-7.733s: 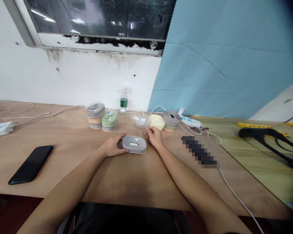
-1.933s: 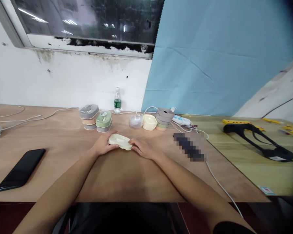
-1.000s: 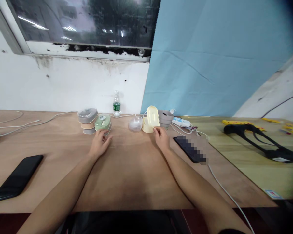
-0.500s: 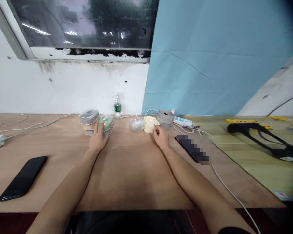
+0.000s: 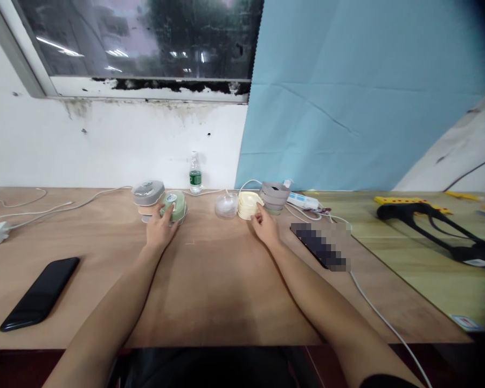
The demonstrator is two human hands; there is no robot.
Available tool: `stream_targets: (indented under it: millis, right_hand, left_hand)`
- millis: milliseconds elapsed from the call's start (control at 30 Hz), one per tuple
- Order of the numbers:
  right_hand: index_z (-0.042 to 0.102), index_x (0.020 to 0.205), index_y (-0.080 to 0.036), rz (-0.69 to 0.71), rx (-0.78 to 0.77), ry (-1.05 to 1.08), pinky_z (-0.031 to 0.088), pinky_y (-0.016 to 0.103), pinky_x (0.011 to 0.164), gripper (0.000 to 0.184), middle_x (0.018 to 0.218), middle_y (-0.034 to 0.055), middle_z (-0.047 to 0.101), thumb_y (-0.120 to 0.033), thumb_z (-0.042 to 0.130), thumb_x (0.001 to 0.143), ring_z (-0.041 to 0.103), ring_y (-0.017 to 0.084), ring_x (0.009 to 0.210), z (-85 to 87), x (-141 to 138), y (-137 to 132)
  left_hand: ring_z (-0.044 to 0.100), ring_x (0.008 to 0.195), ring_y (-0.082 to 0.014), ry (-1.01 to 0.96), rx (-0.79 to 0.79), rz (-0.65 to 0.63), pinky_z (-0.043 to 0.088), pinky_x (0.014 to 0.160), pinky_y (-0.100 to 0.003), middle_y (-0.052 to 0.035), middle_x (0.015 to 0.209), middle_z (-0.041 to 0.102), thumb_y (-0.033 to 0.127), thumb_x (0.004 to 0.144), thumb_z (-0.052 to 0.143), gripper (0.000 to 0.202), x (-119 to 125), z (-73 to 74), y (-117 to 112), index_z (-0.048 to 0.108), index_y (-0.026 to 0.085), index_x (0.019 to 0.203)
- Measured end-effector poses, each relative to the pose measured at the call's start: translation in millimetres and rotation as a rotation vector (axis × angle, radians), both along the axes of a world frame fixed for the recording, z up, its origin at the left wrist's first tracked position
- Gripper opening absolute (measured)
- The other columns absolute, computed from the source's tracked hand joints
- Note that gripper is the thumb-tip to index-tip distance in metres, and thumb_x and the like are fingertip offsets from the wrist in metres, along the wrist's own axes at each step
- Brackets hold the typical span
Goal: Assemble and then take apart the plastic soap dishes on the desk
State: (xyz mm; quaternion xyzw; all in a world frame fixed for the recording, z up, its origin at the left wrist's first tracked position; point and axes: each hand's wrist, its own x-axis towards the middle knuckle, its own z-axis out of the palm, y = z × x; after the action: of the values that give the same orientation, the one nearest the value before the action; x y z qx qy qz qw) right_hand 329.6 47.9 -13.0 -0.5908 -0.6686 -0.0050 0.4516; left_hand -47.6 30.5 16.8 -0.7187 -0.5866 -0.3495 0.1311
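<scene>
My left hand [image 5: 159, 230] grips the green lidded box [image 5: 174, 203], which sits on a grey box at the back of the wooden table [image 5: 210, 285]. Beside it stands a stack with a grey lidded box [image 5: 147, 192] on top. My right hand [image 5: 265, 228] rests, fingers loosely apart, with its fingertips at the stack of cream lids [image 5: 249, 204]. A clear bowl [image 5: 226, 205] sits left of that stack, and a stack of grey and green boxes [image 5: 274, 196] stands right of it.
A water bottle [image 5: 194, 174] stands by the wall. A black phone [image 5: 40, 293] lies at the front left, another dark phone [image 5: 312, 242] to the right. A white power strip [image 5: 306, 201] and cables run along the back. A black tool [image 5: 436, 228] lies on the right-hand table.
The right hand laid the cream lid down on the cream stack. The left hand reached forward from the bare table and closed on the green box.
</scene>
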Motion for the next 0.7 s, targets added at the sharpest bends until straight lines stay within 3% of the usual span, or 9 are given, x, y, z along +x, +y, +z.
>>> stream_targets:
  millis: [167,333,533,600,700]
  right_hand:
    - [0.046,0.134,-0.015,-0.011,0.01,0.042,0.049,0.036,0.068,0.054,0.08,0.0053,0.067,-0.034,0.05,0.084,0.06,0.02,0.068,3.4,-1,-3]
    - [0.051,0.128,-0.018,0.053,0.044,0.018,0.049,0.032,0.068,0.045,0.082,0.004,0.067,-0.034,0.049,0.086,0.06,0.017,0.066,12.5,-13,-18]
    - [0.057,0.123,-0.02,0.33,0.001,-0.16,0.05,0.031,0.074,0.038,0.092,0.0055,0.069,-0.037,0.05,0.089,0.062,0.016,0.07,23.8,-38,-42]
    - [0.055,0.126,-0.022,0.467,-0.028,-0.218,0.05,0.034,0.083,0.048,0.107,0.0078,0.067,-0.046,0.057,0.085,0.064,0.019,0.086,28.7,-44,-46]
    - [0.052,0.131,-0.023,0.647,-0.057,-0.295,0.044,0.042,0.097,0.076,0.128,0.0112,0.058,-0.059,0.072,0.067,0.055,0.027,0.114,33.8,-51,-49]
  left_hand:
    - [0.054,0.115,-0.0299,-0.033,0.075,-0.115,0.045,0.095,-0.04,-0.0142,0.135,0.049,0.046,0.085,0.056,0.054,0,-0.2,-4,0.048,0.022,0.133]
    - [0.055,0.116,-0.0276,0.022,0.032,-0.398,0.046,0.097,-0.039,-0.0138,0.129,0.055,0.044,0.081,0.06,0.054,14,2.0,-22,0.051,0.021,0.129]
    - [0.058,0.113,-0.0272,0.127,-0.111,-0.673,0.049,0.093,-0.04,-0.014,0.125,0.057,0.047,0.081,0.058,0.052,46,0.6,-46,0.054,0.022,0.126]
    - [0.061,0.107,-0.0266,0.179,-0.166,-0.748,0.051,0.089,-0.038,-0.0134,0.123,0.059,0.055,0.079,0.058,0.056,51,0.1,-50,0.056,0.023,0.124]
    - [0.063,0.096,-0.0254,0.203,-0.21,-0.808,0.052,0.082,-0.036,-0.0116,0.114,0.061,0.069,0.068,0.062,0.07,51,-0.3,-50,0.059,0.024,0.12]
